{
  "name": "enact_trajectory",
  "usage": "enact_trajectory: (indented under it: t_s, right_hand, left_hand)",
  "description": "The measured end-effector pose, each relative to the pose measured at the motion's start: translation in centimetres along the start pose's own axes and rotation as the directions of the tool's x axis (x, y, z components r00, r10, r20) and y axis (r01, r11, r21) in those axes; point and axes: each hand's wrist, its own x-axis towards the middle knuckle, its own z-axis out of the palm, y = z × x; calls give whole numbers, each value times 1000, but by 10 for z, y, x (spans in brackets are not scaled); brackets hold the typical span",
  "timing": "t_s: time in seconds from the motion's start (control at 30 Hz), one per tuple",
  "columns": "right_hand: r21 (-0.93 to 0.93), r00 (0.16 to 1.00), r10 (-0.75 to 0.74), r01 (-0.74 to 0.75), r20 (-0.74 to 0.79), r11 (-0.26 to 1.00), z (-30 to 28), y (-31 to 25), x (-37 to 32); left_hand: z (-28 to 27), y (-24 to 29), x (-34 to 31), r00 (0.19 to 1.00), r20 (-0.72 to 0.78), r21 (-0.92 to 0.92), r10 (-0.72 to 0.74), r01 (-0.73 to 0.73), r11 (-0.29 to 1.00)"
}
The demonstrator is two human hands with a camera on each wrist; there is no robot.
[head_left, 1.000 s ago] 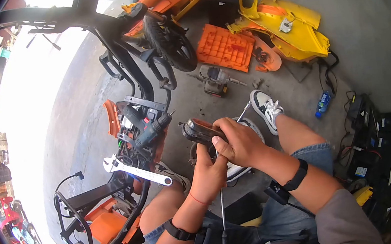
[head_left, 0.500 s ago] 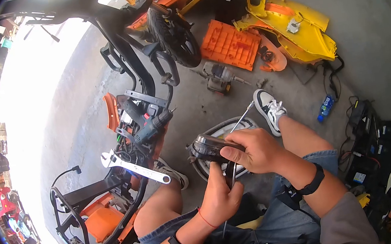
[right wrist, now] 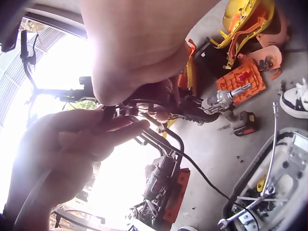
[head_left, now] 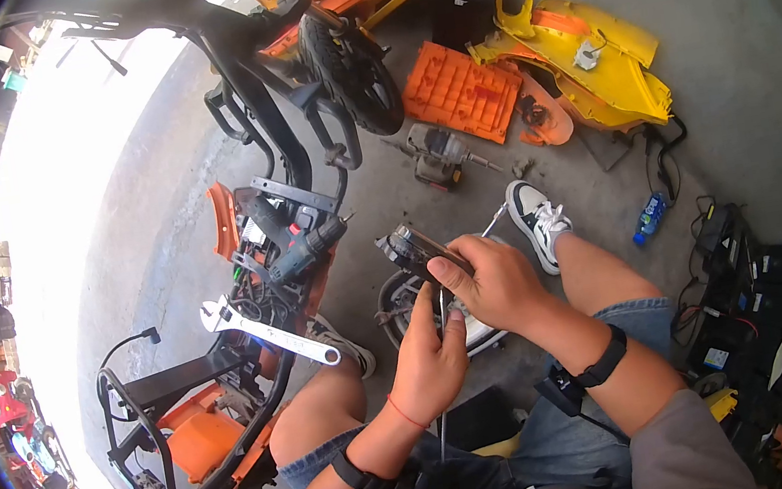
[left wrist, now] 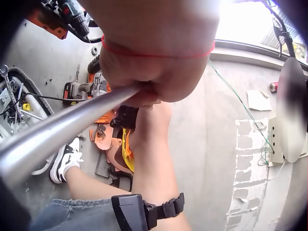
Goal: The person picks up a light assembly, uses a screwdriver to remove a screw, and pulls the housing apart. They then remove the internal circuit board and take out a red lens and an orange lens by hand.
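Observation:
My right hand [head_left: 498,284] grips a dark part with a rounded metallic end [head_left: 412,249], held up above the pale tool tray [head_left: 485,332]. Just below it, my left hand [head_left: 434,364] holds a long bare metal rod [left wrist: 72,120], which slants down toward my lap. The fingertips of both hands come close together at the part's lower side. In the right wrist view my left hand [right wrist: 62,154] shows at the left, and a thin black cable [right wrist: 202,175] runs from near the hands toward the tray. The right palm hides much of the part.
A stripped scooter frame [head_left: 279,140] stands to the left, with a cordless drill [head_left: 301,253] and an adjustable wrench [head_left: 268,334] near it. Another power tool [head_left: 439,158], an orange panel [head_left: 459,93] and yellow body panels [head_left: 595,52] lie ahead. Black battery packs [head_left: 742,293] sit right.
The hands and the dark part dipped, then rose again, and the part's angle shifted. My left hand moved slightly lower along with the rod. The things around stay put.

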Motion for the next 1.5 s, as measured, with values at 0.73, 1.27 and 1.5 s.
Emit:
enact_trajectory:
  t_s: [0.73, 1.27, 1.5]
  right_hand:
    - [-213, 973, -183, 150, -141, 965, 6, 12, -2]
    - [-467, 897, -407, 290, -172, 835, 14, 17, -5]
    - [-483, 893, -420, 300, -161, 823, 17, 19, -8]
  left_hand:
    - [-19, 22, 1, 983, 61, -453, -172, 181, 873]
    - [-28, 19, 7, 951, 132, -538, -279, 305, 786]
    - [-21, 9, 12, 945, 73, -510, -318, 310, 802]
